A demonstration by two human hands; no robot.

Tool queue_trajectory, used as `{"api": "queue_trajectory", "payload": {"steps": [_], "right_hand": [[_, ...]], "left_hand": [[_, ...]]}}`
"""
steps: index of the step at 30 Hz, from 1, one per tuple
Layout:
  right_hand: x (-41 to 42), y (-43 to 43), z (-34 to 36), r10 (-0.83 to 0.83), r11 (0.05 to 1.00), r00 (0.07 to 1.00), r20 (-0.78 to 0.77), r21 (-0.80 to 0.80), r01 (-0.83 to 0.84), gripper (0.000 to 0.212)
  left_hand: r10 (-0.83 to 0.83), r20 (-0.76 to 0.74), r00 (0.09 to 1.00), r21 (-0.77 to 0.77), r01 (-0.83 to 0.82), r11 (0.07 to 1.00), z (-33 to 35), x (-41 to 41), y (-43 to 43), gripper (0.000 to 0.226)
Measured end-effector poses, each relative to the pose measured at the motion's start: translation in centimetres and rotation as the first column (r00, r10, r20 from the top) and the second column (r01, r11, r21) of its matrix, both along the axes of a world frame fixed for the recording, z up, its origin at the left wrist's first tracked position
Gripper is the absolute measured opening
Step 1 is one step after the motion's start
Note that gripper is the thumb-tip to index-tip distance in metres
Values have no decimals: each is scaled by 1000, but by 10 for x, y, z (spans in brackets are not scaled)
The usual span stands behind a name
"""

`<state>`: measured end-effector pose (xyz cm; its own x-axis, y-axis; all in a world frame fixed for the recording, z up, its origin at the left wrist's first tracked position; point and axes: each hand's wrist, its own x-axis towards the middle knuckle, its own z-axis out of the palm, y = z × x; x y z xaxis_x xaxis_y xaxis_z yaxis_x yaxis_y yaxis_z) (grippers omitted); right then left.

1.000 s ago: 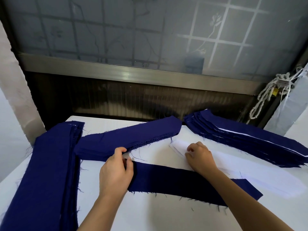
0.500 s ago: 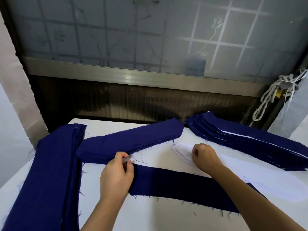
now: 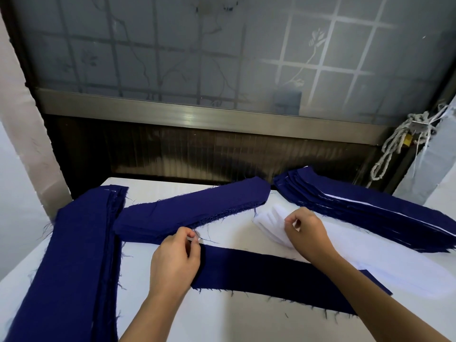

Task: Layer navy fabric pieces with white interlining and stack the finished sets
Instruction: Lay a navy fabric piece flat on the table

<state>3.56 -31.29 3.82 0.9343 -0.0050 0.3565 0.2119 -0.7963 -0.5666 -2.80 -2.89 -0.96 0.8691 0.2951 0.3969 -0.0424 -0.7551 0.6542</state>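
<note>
A single navy strip (image 3: 271,275) lies flat across the white table (image 3: 222,324) in front of me. My left hand (image 3: 176,261) rests on its left end, thumb and finger pinched on something small and white. My right hand (image 3: 307,230) pinches the top layer at the near end of the white interlining pile (image 3: 269,218), which runs right under my forearm. Behind, a navy stack (image 3: 192,213) lies diagonally. A tall navy stack (image 3: 74,262) runs down the left. At the right sits a stack of layered navy-and-white sets (image 3: 370,213).
A frosted window with a metal sill (image 3: 197,117) closes off the far side of the table. A knotted white rope (image 3: 394,146) hangs at the right. A wall edge (image 3: 22,134) stands at the left.
My right hand has curled tighter on the end of the white interlining, lifting its top layers slightly. My left hand stays pinched at the strip's left end. The view has shifted down a little.
</note>
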Motion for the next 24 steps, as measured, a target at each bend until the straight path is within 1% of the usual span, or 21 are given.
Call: {"api": "queue_trajectory", "payload": {"steps": [3,5,7,9,11,12,13,15,16,18,20,22,24], "right_hand": [[-13,22,15,111,991,989,94,-80,-103,20],[-25,42,22,170,981,982,89,-108,-160,16],[-39,64,22,202,973,977,65,-123,-193,9],[-53,88,15,238,955,968,75,-201,-219,10],[-68,113,4,287,918,955,74,-307,-252,14],[-74,124,-1,307,900,948,83,-349,-261,14],[-78,132,-6,327,889,939,107,-373,-267,12],[-80,140,-17,347,893,926,152,-355,-276,6],[-78,140,-21,355,898,925,137,-324,-296,7],[-70,133,-28,358,906,932,58,-263,-332,29],[-61,120,-32,363,906,932,26,-243,-346,49],[-52,106,-32,354,902,935,-8,-261,-344,58],[-46,88,-31,330,898,942,-54,-289,-331,58]], "left_hand": [[-28,33,999,18,27,999,2,-1,-1,16],[-66,71,995,20,64,998,3,-2,-1,18],[-125,100,987,-11,126,992,4,-5,-1,37],[-189,111,976,-75,198,977,6,-8,0,57],[-259,88,962,-99,267,959,6,-9,1,68],[-289,60,956,-81,293,953,7,-9,1,70],[-307,30,951,-50,308,950,6,-8,2,67],[-310,3,951,-17,310,951,5,-6,3,47],[-298,4,955,-15,298,955,5,-6,3,37],[-281,36,959,21,281,960,5,-7,2,24],[-290,78,954,99,283,954,5,-9,0,20],[-290,101,952,139,275,951,3,-9,0,18],[-261,100,960,136,247,959,2,-7,1,23]]}}
